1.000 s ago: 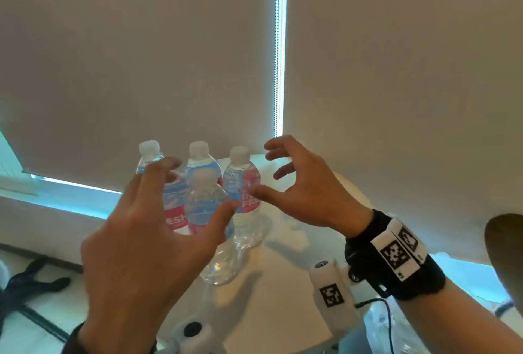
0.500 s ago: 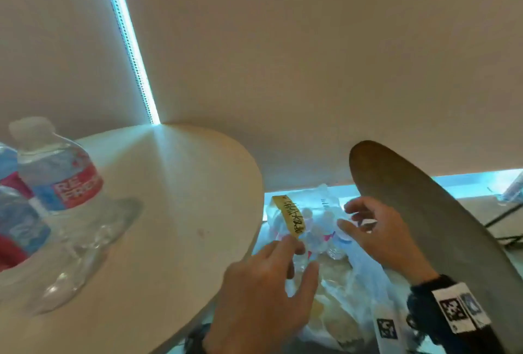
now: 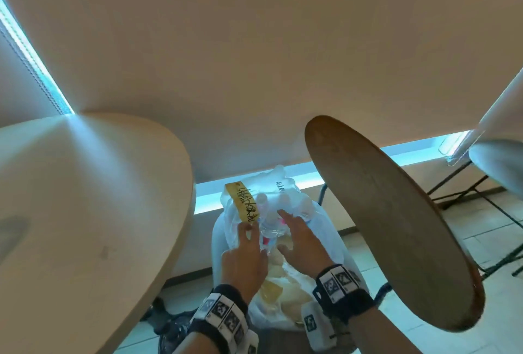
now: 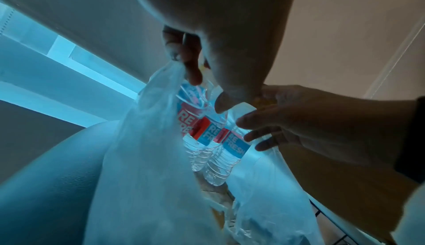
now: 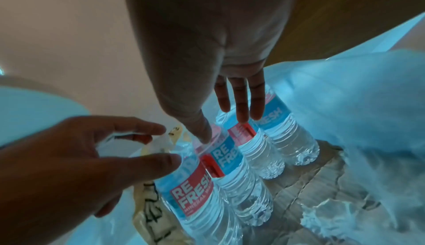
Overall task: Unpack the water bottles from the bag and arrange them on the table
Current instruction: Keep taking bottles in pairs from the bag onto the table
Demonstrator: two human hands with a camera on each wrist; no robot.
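Note:
A clear plastic bag (image 3: 325, 236) stands on the floor between the table (image 3: 85, 198) and a stool. Several water bottles (image 5: 230, 167) with red and blue labels stand upright in a row inside it, also seen in the left wrist view as bottles (image 4: 218, 140). My left hand (image 3: 249, 243) reaches into the bag's mouth with spread fingers, its thumb (image 5: 161, 161) against the nearest bottle and its fingers at the bag's rim (image 4: 170, 67). My right hand (image 3: 294, 229) hovers over the bottle tops with straight fingers (image 5: 239, 103). Neither hand holds a bottle.
A yellow tape strip (image 3: 244, 202) with black writing sticks to the bag's rim. The round brown stool seat (image 3: 382, 212) stands close on the right of the bag. Window blinds hang behind. Dark chair legs (image 3: 481, 200) stand further right.
My view has swung from the bottles standing on the table to the bag on the floor. Both hands have left the table and gone down into the bag's mouth.

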